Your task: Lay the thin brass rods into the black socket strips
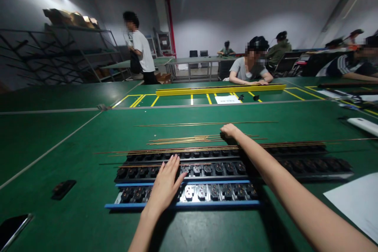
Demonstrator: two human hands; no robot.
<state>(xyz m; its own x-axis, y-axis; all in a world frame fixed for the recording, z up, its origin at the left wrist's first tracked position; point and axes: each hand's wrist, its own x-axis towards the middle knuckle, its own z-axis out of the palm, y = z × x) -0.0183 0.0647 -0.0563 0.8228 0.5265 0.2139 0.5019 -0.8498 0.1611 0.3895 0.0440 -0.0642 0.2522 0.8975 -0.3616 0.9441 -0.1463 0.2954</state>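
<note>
My left hand [168, 183] lies with fingers spread over the black strips of sockets, its fingertips by a thin copper-coloured rod [195, 164]. Below it runs a blue-edged rail [218, 204] holding a row of black sockets [201, 192]. Farther out, my right hand [229, 130] is closed at the right part of a bundle of thin brass rods [177, 140]; what its fingers hold, if anything, is hidden. Several long rods [165, 151] rest along the rear black strip. Two more rods [183, 124] lie beyond the bundle.
A yellow rail [218, 89] crosses the far table, near a paper sheet [227, 99] and a seated person [251, 67]. Black piece [63, 189] and phone [13, 232] are at left; white paper [357, 202] at right. Another person [143, 51] stands at the back.
</note>
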